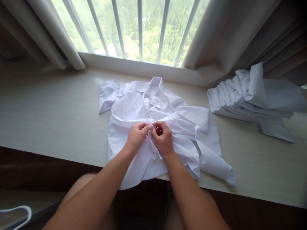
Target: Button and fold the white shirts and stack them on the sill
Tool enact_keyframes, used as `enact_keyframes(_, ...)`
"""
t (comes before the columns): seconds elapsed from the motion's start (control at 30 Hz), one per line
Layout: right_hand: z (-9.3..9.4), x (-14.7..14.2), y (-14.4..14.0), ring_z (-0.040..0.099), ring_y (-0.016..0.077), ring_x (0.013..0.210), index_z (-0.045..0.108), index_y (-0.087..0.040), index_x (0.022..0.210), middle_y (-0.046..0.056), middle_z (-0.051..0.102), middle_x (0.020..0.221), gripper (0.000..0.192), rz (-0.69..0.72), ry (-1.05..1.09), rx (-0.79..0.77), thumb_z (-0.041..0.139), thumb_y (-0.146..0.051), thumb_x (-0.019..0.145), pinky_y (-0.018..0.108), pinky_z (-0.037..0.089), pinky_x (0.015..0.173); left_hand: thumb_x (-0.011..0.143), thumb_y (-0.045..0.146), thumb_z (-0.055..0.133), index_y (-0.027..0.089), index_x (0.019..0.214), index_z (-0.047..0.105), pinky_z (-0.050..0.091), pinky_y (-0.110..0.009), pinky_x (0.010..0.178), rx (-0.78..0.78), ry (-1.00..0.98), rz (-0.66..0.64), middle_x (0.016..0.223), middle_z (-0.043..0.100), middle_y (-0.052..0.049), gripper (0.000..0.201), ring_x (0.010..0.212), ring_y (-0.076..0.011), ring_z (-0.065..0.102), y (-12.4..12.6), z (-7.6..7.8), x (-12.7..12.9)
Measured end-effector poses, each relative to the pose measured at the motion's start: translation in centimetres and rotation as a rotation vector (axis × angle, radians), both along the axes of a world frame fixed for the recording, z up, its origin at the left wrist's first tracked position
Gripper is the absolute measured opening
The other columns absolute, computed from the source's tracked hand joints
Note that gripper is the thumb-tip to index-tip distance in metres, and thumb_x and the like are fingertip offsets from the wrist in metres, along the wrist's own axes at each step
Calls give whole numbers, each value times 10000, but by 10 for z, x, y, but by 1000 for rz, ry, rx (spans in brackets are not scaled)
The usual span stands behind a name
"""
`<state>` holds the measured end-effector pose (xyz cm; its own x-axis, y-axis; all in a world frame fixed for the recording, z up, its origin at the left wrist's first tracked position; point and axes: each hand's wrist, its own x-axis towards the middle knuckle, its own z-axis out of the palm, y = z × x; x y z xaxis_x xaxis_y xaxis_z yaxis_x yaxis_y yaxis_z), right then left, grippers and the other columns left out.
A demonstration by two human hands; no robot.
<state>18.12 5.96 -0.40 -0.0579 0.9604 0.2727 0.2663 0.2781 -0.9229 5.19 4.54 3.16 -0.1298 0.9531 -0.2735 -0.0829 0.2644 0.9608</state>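
A white collared shirt (129, 105) lies front side up on a pale ledge, its collar toward the window and its lower hem hanging over the near edge. Both hands meet at the middle of its front opening. Thumb and fingers of my left hand (137, 135) pinch one front edge of the shirt. Close beside it, my right hand (163, 137) pinches the cloth with curled fingers. The fabric between the fingertips is bunched and lifted a little; any button there is too small to make out. Below the hands the front edges hang loose.
A stack of folded white garments (240, 95) leans at the right of the pale ledge (55, 111). Behind stands a barred window (129, 32) between grey curtains (223, 35). A white hanger-like loop (21, 209) shows at the lower left.
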Motion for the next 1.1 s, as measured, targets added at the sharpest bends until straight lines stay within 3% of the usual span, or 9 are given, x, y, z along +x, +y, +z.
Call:
enact_keyframes(0.37,0,0,0,529,117,630,621,-227,937,-24,614,809,89,19,37,-19,600,-250,854,254,481,633,755,411,727,151,843,748,385,-238,589,3,-36,-22,738,636,-23,276,679,-132,505,0,-1,-1)
enact_keyframes(0.83,0,0,0,527,118,624,645,-227,949,-16,632,826,101,-1,47,-6,611,-237,854,262,483,633,756,430,717,165,783,750,382,-240,568,1,62,4,697,612,-7,268,670,-141,522,2,3,-5)
enact_keyframes(1.1,-1,1,1,527,116,630,631,-230,937,-23,618,819,97,13,101,-37,608,-217,844,253,471,616,759,414,728,164,805,766,381,-229,575,11,-14,-5,699,612,-12,257,663,-129,496,0,-2,-1)
